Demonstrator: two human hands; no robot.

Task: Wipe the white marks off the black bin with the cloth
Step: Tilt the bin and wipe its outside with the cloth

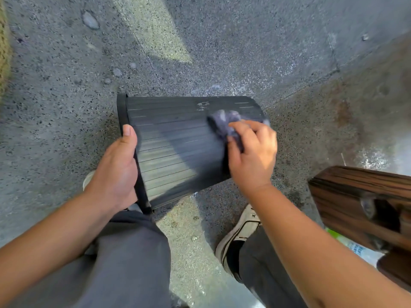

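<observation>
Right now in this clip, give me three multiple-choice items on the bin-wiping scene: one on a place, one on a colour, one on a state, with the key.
1. Where do the white marks sit on the black bin?
A. just beyond the cloth, toward the bin's base
B. on the rim under the left hand
C. inside the bin

2. What colour is the cloth?
A. bright red
B. greyish purple
C. white

3. How is the bin held?
A. upright on the ground
B. tipped on its side, rim gripped by the left hand
C. hanging from a hook

Key: 1 A, the marks show past the cloth, far from the rim. 2 B, the bunched fabric in the right hand reads greyish purple. 3 B, the ribbed wall faces up with the thumb over the rim.
</observation>
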